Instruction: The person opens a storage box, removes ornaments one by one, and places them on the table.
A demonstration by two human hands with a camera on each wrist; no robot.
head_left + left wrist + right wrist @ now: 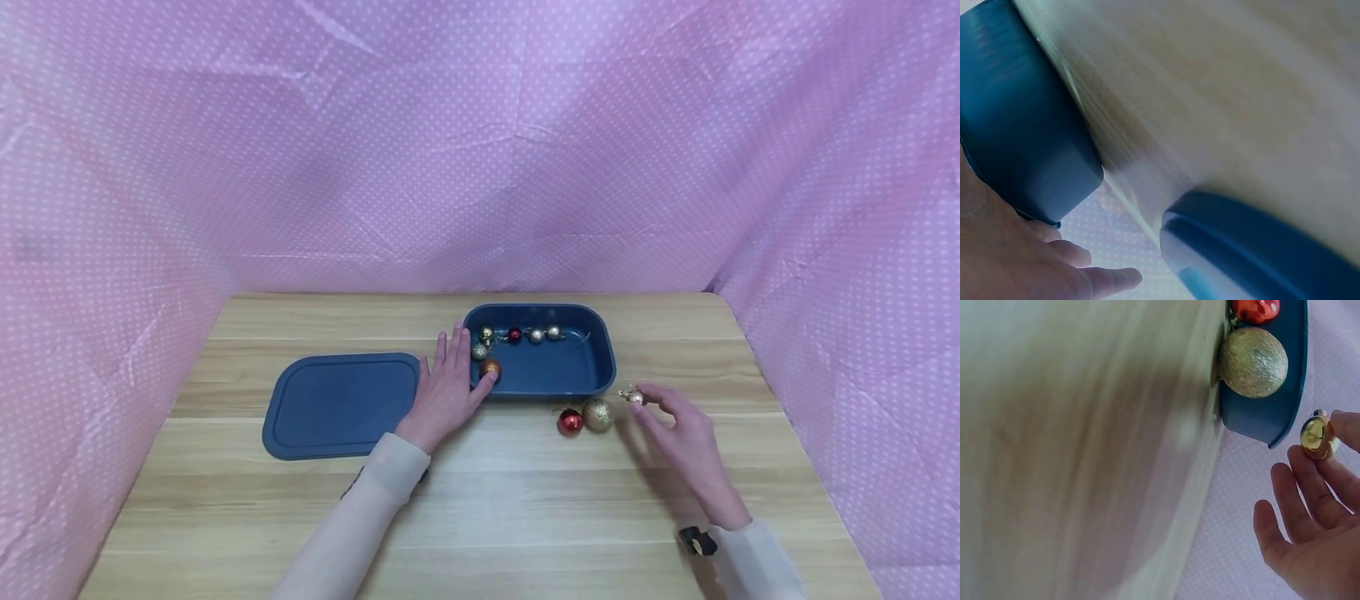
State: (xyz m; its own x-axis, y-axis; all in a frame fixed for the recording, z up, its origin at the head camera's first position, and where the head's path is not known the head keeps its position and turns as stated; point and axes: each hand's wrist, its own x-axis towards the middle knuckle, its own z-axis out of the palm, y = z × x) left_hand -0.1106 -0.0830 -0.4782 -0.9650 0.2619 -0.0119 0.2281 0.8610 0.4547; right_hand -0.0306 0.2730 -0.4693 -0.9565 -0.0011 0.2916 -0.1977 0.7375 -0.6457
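Table: pale wood top, streaky grain running from side to side, far corners rounded (495,521)
Box: dark blue, lidless, standing upright near the table's far edge (555,367)
Lid: dark blue, rounded corners, lying flat to the left of the box (341,406)
Large gold ball: glittery, just in front of the box (597,414)
Red ball: shiny, smaller, just left of the gold one (570,422)

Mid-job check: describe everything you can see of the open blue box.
The box is dark blue, smooth and plastic-looking: a rectangle with rounded corners and a thin rim. It sits upright and uncovered on the wood-grain table. Several small baubles lie inside along its back and left, leaving much of its floor bare. The left hand lies against its left end, thumb reaching inside.
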